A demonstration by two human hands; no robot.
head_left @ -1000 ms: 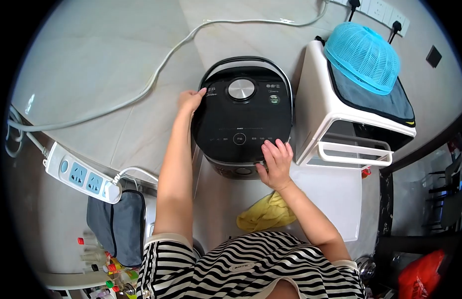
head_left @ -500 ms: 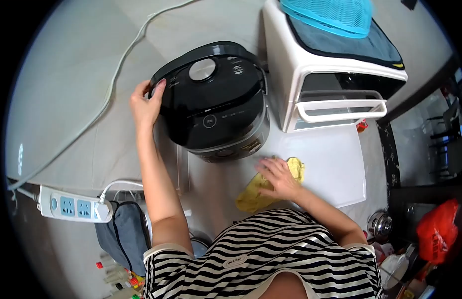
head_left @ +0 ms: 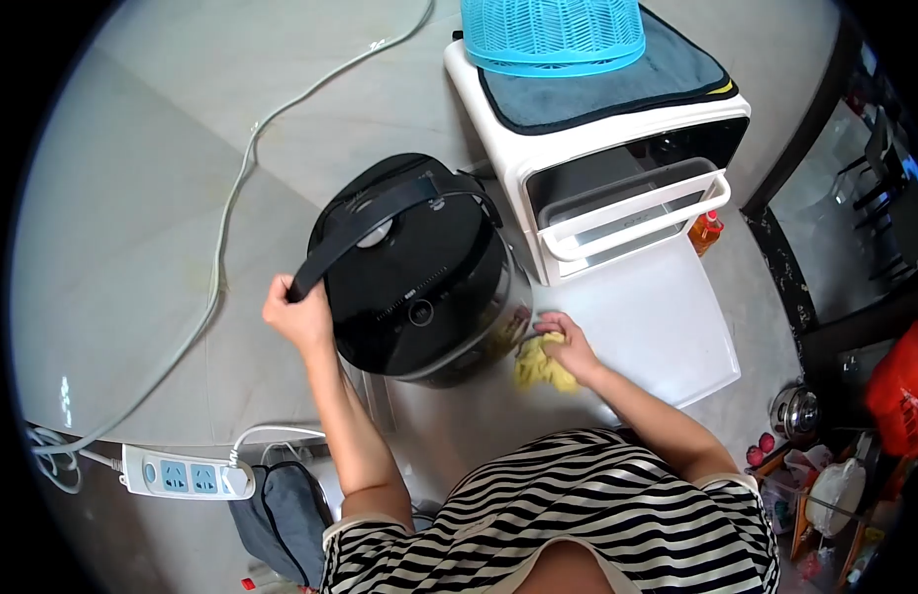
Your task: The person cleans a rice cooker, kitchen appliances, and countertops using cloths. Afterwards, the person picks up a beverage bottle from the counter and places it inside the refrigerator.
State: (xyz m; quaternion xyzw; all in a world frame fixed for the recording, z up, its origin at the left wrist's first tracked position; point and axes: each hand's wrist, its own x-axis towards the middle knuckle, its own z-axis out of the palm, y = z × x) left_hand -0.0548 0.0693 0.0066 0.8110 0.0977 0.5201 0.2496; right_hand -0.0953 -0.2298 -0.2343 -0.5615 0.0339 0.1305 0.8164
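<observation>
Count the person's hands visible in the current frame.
2: the left hand is at the lower end of the black cooker's handle; the right hand holds the yellow cloth. No others show.

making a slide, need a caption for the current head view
Left hand gripping the handle of a black cooker, right hand holding a yellow cloth.

Knob hiding, edges cropping, cloth blurring
The black handle [head_left: 342, 251] is covering part of the silver knob [head_left: 378, 237]; the top edge is cutting off the blue mesh cover [head_left: 553, 42], the dark right rim is cropping the red bag [head_left: 902, 394], the yellow cloth [head_left: 544, 368] is blurring in the right hand [head_left: 572, 350], and the lid's [head_left: 444, 262] print is showing too small to read.
</observation>
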